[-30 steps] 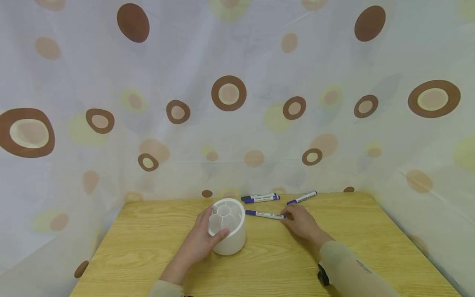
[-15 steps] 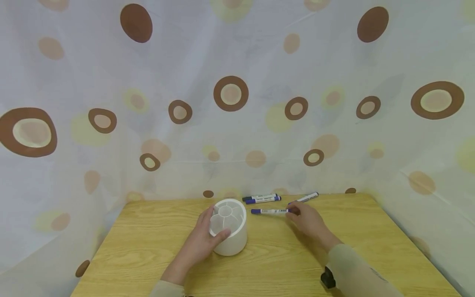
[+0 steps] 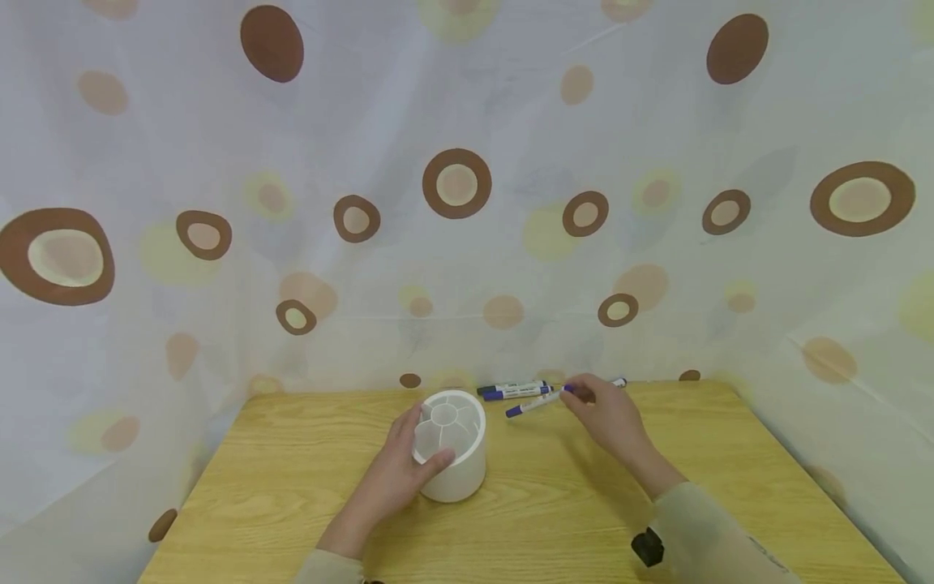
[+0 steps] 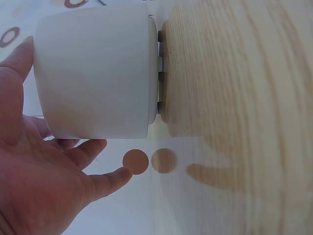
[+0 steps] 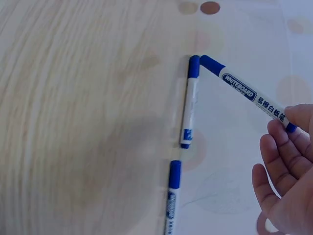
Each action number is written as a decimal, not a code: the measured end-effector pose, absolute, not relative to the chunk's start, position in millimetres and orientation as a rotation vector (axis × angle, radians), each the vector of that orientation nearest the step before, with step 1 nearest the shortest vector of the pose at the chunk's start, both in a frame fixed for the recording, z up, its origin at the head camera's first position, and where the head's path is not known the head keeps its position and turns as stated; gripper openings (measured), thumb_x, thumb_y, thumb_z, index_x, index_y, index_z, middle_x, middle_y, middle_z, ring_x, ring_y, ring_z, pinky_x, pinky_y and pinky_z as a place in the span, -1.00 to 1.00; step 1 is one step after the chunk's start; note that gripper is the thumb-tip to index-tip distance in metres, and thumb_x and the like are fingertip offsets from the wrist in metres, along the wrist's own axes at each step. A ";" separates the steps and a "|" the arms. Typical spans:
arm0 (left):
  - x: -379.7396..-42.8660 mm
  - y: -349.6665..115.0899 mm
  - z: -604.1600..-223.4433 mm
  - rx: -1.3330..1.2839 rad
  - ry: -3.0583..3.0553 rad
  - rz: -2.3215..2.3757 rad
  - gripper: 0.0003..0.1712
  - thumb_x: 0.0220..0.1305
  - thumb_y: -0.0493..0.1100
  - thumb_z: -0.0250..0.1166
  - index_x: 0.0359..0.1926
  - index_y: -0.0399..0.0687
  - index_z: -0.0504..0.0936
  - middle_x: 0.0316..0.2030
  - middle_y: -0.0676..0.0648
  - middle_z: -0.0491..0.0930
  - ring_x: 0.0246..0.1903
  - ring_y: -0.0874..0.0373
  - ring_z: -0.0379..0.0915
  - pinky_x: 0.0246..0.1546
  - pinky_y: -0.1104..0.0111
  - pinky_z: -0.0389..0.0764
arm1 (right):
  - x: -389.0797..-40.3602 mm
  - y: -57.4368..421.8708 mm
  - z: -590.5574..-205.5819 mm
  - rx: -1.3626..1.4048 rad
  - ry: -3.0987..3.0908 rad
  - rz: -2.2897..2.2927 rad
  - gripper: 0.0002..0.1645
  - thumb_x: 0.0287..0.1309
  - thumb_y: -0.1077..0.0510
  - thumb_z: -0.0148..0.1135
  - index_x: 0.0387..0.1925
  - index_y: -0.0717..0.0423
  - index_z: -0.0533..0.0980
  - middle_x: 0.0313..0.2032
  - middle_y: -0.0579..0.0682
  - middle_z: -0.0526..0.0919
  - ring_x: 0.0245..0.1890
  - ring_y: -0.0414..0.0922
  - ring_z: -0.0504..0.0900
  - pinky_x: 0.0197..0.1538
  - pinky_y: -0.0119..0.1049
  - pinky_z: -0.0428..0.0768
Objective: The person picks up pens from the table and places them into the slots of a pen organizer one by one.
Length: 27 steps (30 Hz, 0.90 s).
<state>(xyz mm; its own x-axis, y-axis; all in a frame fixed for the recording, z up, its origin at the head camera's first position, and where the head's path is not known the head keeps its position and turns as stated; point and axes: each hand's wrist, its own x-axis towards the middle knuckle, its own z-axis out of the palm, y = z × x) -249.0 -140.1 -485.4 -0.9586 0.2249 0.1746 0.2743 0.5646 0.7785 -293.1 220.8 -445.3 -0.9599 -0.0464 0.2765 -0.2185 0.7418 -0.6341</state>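
Observation:
A white round pen holder [image 3: 461, 480] with several compartments stands on the wooden table. My left hand [image 3: 390, 478] grips it from the left, thumb over the near rim and fingers round the far side. In the left wrist view, small feet show under the base of the holder [image 4: 93, 73]. My right hand [image 3: 611, 422] pinches a blue-capped whiteboard marker [image 3: 531, 405] by its end, between thumb and fingers. The marker [image 5: 239, 89] slants above the table in the right wrist view, its capped end pointing away from the hand.
Two markers lie side by side near the table's back edge, one blue-capped [image 3: 518, 393] and one dark-capped [image 3: 503, 388]. Another marker [image 3: 620, 382] is mostly hidden behind my right hand. A patterned curtain [image 3: 379, 276] hangs around the wooden table [image 3: 292, 454].
My right hand has picked up the marker from the table, raising it toward the back and tilting it. The left hand still holds the pen holder in place.

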 end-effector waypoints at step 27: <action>-251.2 -139.9 -484.3 -0.425 -2.749 -1.385 0.18 0.51 0.28 0.43 0.78 -0.17 0.02 0.67 -0.33 0.12 0.48 -0.40 0.35 0.45 -0.35 0.39 | -275.5 164.8 -380.3 0.310 -2.483 1.271 -0.59 0.62 -0.17 0.31 0.15 0.04 0.67 -0.04 -0.03 0.79 0.20 0.07 0.73 0.36 0.26 0.56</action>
